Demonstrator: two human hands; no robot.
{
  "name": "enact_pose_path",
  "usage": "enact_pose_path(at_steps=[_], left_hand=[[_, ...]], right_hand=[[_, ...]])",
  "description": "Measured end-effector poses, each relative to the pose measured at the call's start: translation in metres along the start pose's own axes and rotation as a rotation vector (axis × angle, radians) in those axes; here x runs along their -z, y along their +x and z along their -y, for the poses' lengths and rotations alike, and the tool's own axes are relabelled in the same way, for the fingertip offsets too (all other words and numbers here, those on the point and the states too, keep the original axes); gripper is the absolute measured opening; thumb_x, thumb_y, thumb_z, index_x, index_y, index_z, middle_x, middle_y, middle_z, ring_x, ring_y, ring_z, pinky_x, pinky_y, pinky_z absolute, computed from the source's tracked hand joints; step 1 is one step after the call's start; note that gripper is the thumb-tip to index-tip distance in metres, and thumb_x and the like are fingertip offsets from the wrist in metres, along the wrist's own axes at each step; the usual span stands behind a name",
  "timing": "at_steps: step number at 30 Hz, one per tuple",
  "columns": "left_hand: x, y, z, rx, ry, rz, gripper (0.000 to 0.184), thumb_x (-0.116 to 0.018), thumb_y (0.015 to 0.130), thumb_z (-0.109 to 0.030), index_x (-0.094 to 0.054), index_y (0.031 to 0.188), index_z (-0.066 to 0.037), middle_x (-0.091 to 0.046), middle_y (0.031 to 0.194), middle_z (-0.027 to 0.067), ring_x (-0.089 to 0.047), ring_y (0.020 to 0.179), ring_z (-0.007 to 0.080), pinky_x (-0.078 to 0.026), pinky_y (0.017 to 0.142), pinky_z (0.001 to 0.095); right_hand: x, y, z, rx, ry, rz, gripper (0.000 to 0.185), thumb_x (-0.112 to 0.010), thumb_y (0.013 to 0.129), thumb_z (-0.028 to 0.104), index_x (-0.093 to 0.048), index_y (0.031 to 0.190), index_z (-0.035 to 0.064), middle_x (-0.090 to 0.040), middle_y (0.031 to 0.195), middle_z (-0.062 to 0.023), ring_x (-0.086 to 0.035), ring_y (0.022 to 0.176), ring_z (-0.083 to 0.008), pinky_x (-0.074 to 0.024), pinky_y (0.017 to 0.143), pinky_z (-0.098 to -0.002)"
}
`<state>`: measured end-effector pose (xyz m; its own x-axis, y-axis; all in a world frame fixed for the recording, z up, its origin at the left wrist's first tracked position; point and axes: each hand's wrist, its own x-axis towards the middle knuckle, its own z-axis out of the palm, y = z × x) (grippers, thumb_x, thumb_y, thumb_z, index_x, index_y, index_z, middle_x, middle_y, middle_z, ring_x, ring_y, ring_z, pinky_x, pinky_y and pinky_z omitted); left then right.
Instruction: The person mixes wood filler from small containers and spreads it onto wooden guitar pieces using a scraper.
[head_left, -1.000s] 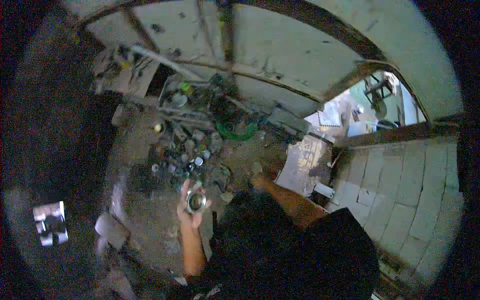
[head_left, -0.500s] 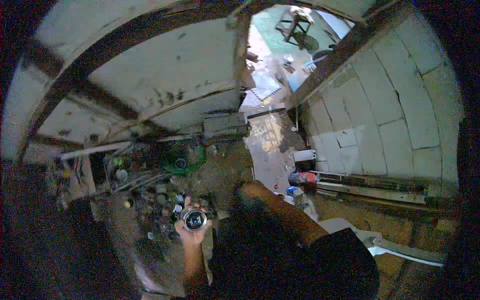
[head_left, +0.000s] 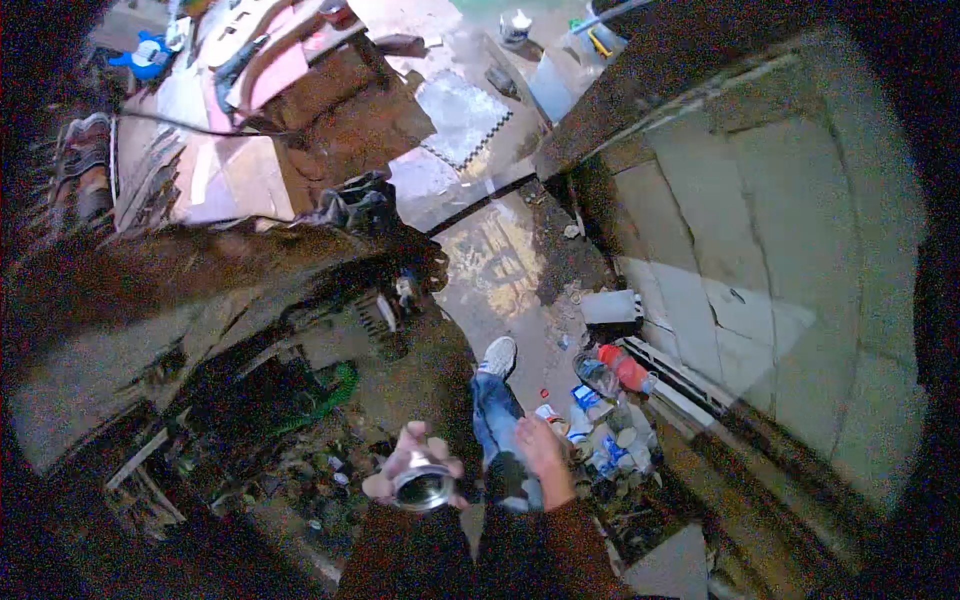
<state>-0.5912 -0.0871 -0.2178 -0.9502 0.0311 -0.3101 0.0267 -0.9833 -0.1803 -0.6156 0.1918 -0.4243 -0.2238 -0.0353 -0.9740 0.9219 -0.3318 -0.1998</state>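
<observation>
My left hand (head_left: 408, 457) is closed around a round, shiny metal cup-like piece (head_left: 425, 488) with a bright rim and a darker inside. Its fingers show behind and beside the rim; the piece's exact kind cannot be made out. To the right, my right hand (head_left: 543, 455) hovers over the jeans leg (head_left: 490, 405), apart from the metal piece. Motion smears its fingers, so whether they grip anything is unclear.
Small dark clutter (head_left: 300, 485) covers the bench at left, beside a green item (head_left: 335, 388). Plastic litter (head_left: 620, 445), a red bundle (head_left: 625, 368) and a white box (head_left: 612, 307) line the right-hand wall (head_left: 770, 240). A cardboard box (head_left: 245, 178) stands beyond.
The view has swung down and toward the doorway. My left hand still holds the metal piece, now lower and further right; my right hand has come into view over the leg.
</observation>
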Motion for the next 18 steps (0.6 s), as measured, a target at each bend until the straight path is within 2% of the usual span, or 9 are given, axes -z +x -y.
enact_pose_path(at_steps=[2,3,4,8,11,16,17,18], left_hand=[[-0.013,0.063,0.005,0.088,-0.028,0.07,0.078,-0.073,0.071,-0.018,-0.036,0.141,-0.016,-0.049,0.121,0.021,-0.05,0.116,0.0414,-0.046,0.09,0.0666],[-0.017,0.086,0.005,0.104,-0.044,0.066,0.08,-0.072,0.069,-0.015,-0.036,0.14,-0.017,-0.048,0.121,0.022,-0.049,0.117,0.0423,-0.045,0.091,0.0676],[-0.024,0.107,0.007,0.097,-0.072,0.041,0.085,-0.076,0.065,-0.018,-0.037,0.14,-0.017,-0.049,0.118,0.0221,-0.049,0.116,0.0433,-0.046,0.089,0.0678],[-0.048,0.183,-0.002,0.101,-0.058,0.003,0.087,-0.078,0.063,-0.022,-0.037,0.14,-0.016,-0.049,0.115,0.022,-0.05,0.113,0.0436,-0.05,0.084,0.0663],[-0.057,0.244,-0.029,0.123,-0.04,0.04,0.088,-0.079,0.065,-0.023,-0.036,0.141,-0.014,-0.048,0.118,0.0222,-0.049,0.115,0.044,-0.051,0.085,0.0652],[-0.072,0.38,-0.109,0.128,-0.076,0.123,0.088,-0.079,0.067,-0.015,-0.034,0.142,-0.014,-0.048,0.121,0.0218,-0.049,0.118,0.0418,-0.048,0.087,0.0663],[-0.072,0.409,-0.128,0.103,-0.012,0.192,0.09,-0.081,0.065,-0.016,-0.033,0.142,-0.014,-0.049,0.124,0.0204,-0.049,0.119,0.0408,-0.049,0.087,0.0656],[-0.076,0.43,-0.148,0.111,0.023,0.163,0.092,-0.083,0.064,-0.017,-0.033,0.141,-0.014,-0.05,0.124,0.0202,-0.049,0.119,0.0404,-0.049,0.087,0.0653]], right_hand=[[-0.009,-0.013,0.026,0.045,-0.198,-0.18,0.023,-0.063,0.089,0.027,-0.065,0.102,0.0091,-0.065,0.097,-0.0068,-0.06,0.088,-0.0203,-0.0467,0.08,-0.0377],[-0.018,-0.017,0.04,0.059,-0.124,-0.178,0.02,-0.061,0.09,0.024,-0.066,0.095,0.006,-0.063,0.092,-0.0044,-0.059,0.086,-0.0168,-0.0455,0.078,-0.0362],[-0.023,-0.024,0.048,0.07,-0.096,-0.189,0.02,-0.061,0.091,0.024,-0.066,0.096,0.0057,-0.063,0.093,-0.0045,-0.059,0.086,-0.0168,-0.0457,0.078,-0.0361],[-0.033,-0.059,0.07,0.06,-0.075,-0.273,0.02,-0.06,0.091,0.023,-0.065,0.098,0.0044,-0.063,0.094,-0.0048,-0.059,0.086,-0.0169,-0.0462,0.078,-0.0355],[-0.053,-0.075,0.097,0.051,-0.106,-0.315,0.021,-0.06,0.091,0.022,-0.064,0.1,0.0035,-0.063,0.095,-0.0051,-0.059,0.086,-0.0169,-0.0466,0.078,-0.0351],[-0.146,-0.041,0.191,0.078,-0.224,-0.339,0.022,-0.059,0.092,0.021,-0.062,0.103,0.0019,-0.063,0.097,-0.0055,-0.059,0.086,-0.017,-0.0473,0.077,-0.0344],[-0.177,-0.026,0.214,0.1,-0.247,-0.335,0.023,-0.059,0.092,0.021,-0.062,0.103,0.0016,-0.063,0.097,-0.0056,-0.059,0.086,-0.017,-0.0475,0.077,-0.0343],[-0.203,-0.012,0.234,0.128,-0.28,-0.328,0.023,-0.059,0.092,0.02,-0.062,0.104,0.0012,-0.062,0.097,-0.0057,-0.059,0.086,-0.017,-0.0476,0.077,-0.0341]])
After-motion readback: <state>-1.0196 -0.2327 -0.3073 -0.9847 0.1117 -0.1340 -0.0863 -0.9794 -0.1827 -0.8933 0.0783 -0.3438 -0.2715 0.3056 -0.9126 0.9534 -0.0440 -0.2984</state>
